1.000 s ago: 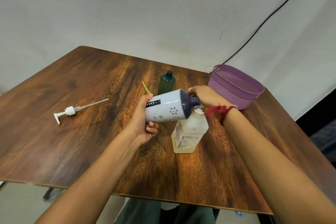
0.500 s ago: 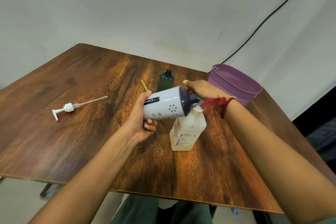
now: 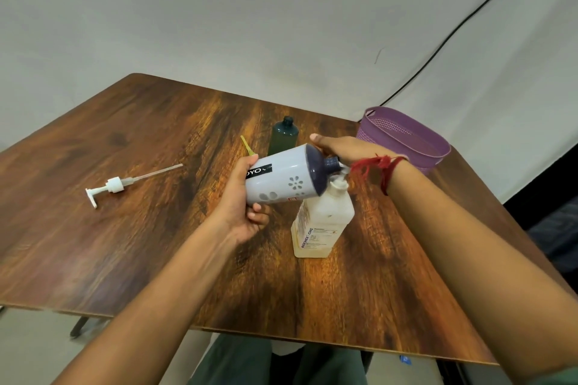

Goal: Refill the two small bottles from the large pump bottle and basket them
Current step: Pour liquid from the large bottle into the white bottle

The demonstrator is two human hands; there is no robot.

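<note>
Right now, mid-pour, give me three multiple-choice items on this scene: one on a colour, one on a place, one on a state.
1. What colour is the basket?
A. purple
B. green
C. white

2. Where does the pump lie?
A. in the basket
B. on the table, at the left
C. on the floor

3. How is the grey bottle placed?
A. standing on the table
B. lying in the basket
C. tipped on its side in the left hand, neck by the top of the clear bottle

Answers:
1 A: its mesh wall and rim are purple.
2 B: it rests on bare wood, apart from every bottle.
3 C: the fingers wrap its body and it is off the table, its dark neck pointing right.
</note>
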